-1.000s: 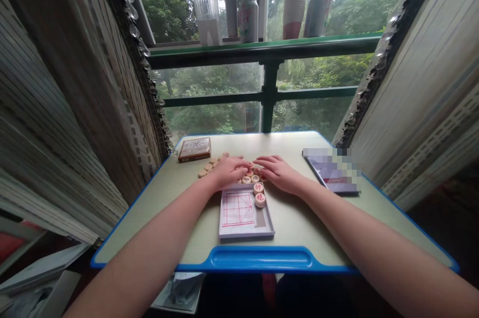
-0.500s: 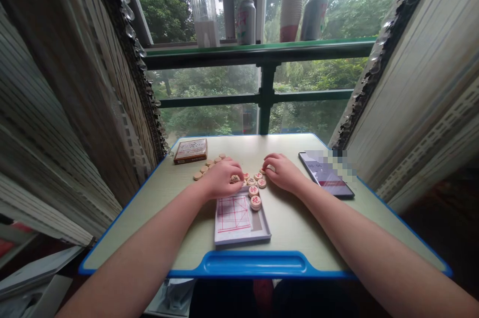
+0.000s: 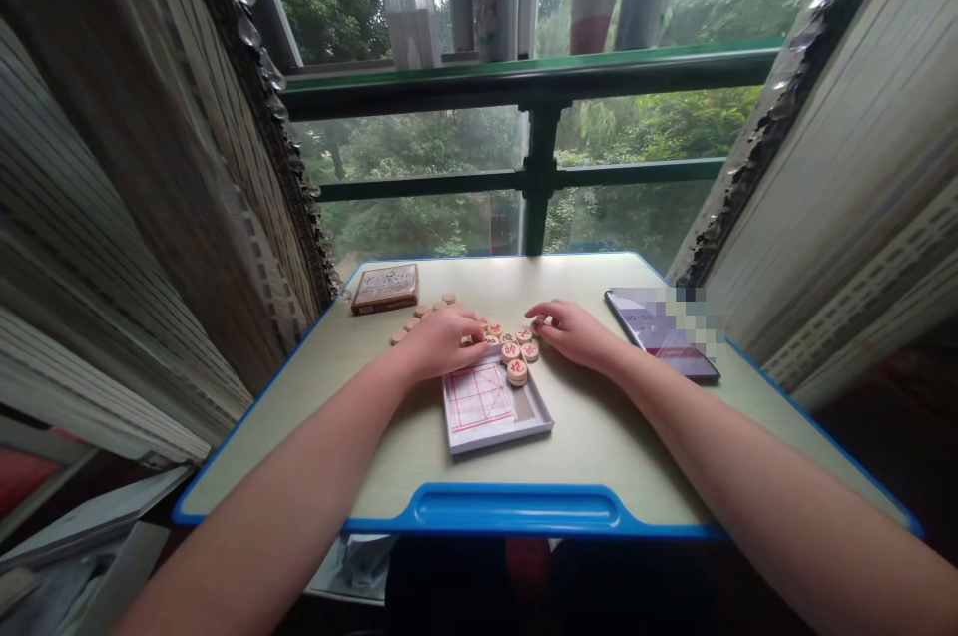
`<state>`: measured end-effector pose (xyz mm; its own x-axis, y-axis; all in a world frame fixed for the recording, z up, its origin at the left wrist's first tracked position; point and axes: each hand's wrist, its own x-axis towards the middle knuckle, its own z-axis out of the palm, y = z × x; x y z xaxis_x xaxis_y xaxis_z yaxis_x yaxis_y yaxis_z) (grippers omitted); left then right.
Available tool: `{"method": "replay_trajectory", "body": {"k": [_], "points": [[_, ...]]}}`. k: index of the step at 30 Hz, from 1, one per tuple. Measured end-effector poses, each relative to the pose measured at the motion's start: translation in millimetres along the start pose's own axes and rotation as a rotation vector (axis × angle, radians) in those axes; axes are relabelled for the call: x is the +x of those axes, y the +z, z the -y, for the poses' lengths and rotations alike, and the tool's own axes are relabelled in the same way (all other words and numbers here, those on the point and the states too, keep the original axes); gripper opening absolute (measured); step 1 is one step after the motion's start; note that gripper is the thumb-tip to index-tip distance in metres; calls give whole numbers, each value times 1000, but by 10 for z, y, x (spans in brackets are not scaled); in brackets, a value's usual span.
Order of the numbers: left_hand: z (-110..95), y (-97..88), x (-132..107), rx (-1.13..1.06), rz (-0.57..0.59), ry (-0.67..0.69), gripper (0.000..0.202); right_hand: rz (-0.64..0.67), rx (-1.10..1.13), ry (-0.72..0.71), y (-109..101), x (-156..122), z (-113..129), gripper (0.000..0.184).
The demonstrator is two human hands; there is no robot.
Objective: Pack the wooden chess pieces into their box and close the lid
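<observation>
Pale tray [image 3: 503, 440] has shifted toward the far side of the bench [image 3: 614, 446] and turned slightly since the earlier frame. I see loose round pieces [image 3: 529, 352] just beyond its far edge, between both hands. Left hand [image 3: 443, 341] curls at the tray's far left corner; I cannot tell whether its grip holds a piece. Right hand [image 3: 574, 330] reaches the cluster's right end, grip narrow; I cannot confirm a clasped piece. Red-grid sheet [image 3: 479, 398] lies inside the tray. Brown box [image 3: 385, 288] rests far left, phone [image 3: 674, 361] right.
</observation>
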<state>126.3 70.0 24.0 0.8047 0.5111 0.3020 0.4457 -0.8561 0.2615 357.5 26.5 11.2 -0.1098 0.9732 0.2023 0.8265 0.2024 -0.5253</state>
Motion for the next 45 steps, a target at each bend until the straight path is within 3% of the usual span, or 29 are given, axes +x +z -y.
{"method": "replay_trajectory", "body": {"k": [4,6,9,11,14,17,20,25,31,38,45], "points": [[36,20,1,-19,-24,-6,23,-44,139,99,-55,-46,85,23],[47,29,-1,-18,-34,0,23,0,261,89,-110,-87,150,18],[68,36,-1,-6,-49,10,23,273,472,36,-213,-166,258,21],[81,37,-1,9,-56,8,24,429,500,-22,-279,-226,339,23],[84,31,-1,19,-50,-6,25,504,402,-112,-343,-323,495,20],[69,26,-4,30,-36,-20,26,472,261,-180,-318,-405,666,13],[65,35,-7,47,-41,-22,26,352,124,-263,-203,-443,773,13],[73,49,-8,62,-45,-17,27,311,-54,-315,-49,-442,765,8],[53,49,-11,53,-22,-35,26,259,-234,-294,-63,-465,759,11],[15,42,-12,105,-22,-46,26,172,-232,-402,-61,-487,742,18],[-33,20,-13,131,-24,-50,29,208,-259,-510,-98,-437,694,12]]}}
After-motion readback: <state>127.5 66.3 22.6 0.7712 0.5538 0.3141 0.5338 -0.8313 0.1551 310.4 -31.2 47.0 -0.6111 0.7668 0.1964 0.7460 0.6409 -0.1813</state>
